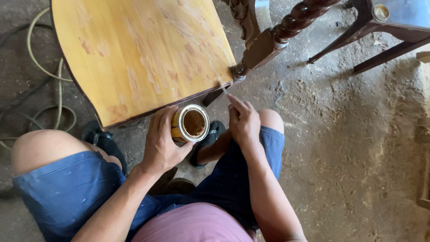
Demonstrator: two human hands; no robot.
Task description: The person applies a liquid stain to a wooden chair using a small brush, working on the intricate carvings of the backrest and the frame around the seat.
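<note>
left hand (161, 143) fingers wrapped round open tin (190, 124), just below near edge of yellow seat (139, 54). right hand (243, 122) pinches thin brush (222, 86) w/ tip at seat's right corner.

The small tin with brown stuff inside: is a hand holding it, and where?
Yes. The left hand grips the open tin around its side wall. The right hand pinches a thin stick-like tool by its lower end, tip at the yellow wooden seat.

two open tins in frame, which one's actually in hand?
The yellow tin with brown contents, gripped by the left hand just below the wooden panel's edge. The other tin sits untouched on the dark furniture frame at top right.
</note>
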